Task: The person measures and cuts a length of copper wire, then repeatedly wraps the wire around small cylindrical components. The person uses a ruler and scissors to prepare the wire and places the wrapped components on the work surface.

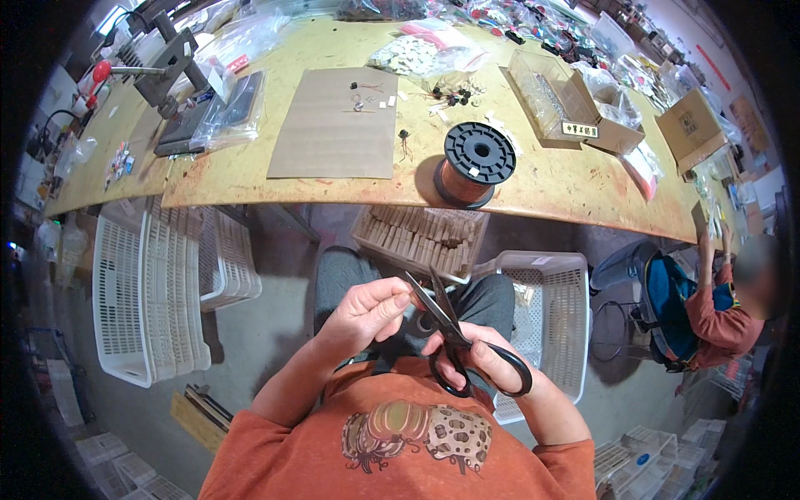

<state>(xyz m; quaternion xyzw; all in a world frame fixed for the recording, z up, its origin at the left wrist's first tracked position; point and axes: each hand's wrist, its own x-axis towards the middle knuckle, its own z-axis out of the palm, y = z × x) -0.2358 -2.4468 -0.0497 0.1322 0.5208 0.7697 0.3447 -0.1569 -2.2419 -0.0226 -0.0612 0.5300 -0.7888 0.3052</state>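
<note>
My right hand (492,362) grips a pair of black-handled scissors (446,321), fingers through the loops, its blades spread apart and pointing up and away. Close to the blades, my left hand (372,310) is closed in a pinch between thumb and forefinger. What it pinches is too small to make out. Beyond the hands, at the table's near edge, stands a black-flanged spool (479,158) wound with copper-coloured wire. Left of it lies a brown cardboard sheet (325,137) with a few small parts on it. A small black part with thin leads (404,143) rests beside the sheet.
A crate of wooden pieces (417,237) is under the table edge. White plastic baskets stand at left (150,292) and right (546,317). On the table (350,193) are a hand press (171,67), a clear box (537,96) and bagged parts. A co-worker (725,308) sits at right.
</note>
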